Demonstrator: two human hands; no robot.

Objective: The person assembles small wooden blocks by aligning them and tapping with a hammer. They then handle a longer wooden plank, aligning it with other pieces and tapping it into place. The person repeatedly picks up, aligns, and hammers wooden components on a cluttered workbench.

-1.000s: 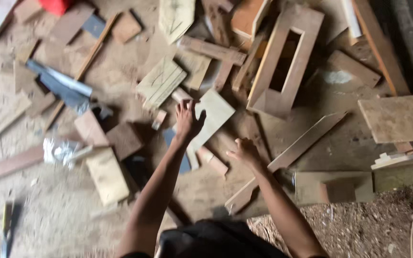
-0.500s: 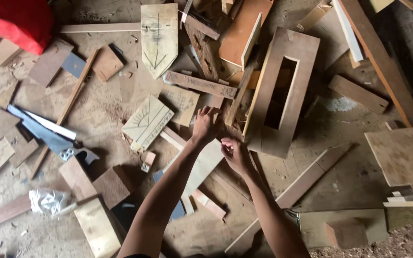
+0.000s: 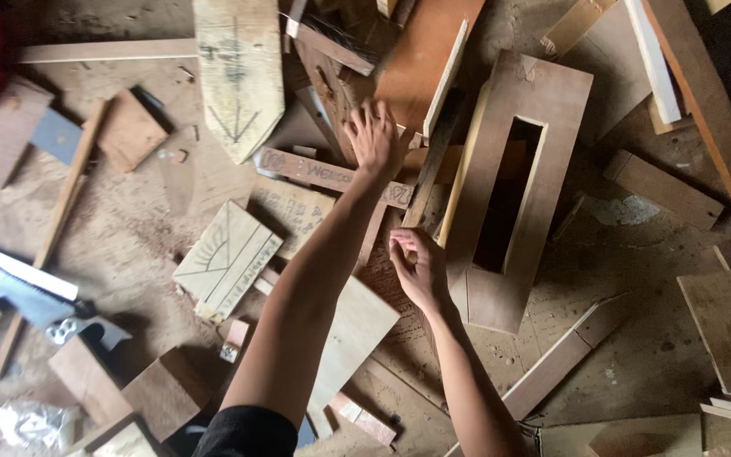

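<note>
Reaching w/ left hand [image 3: 372, 135], fingers spread onto dark narrow strip [image 3: 329, 93] atop the scrap pile; right hand [image 3: 420, 269] loosely curled, holding nothing. Risk: pulling it prob shifts leaning orange board [image 3: 420, 55], splinters too.

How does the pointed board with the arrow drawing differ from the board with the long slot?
The pointed board is pale, tapers to a point and bears pencil lines; the slotted board is browner, rectangular and has a long slot cut through it. The slotted board looks larger. Both are flat wood lying among offcuts on the dusty floor.
</note>
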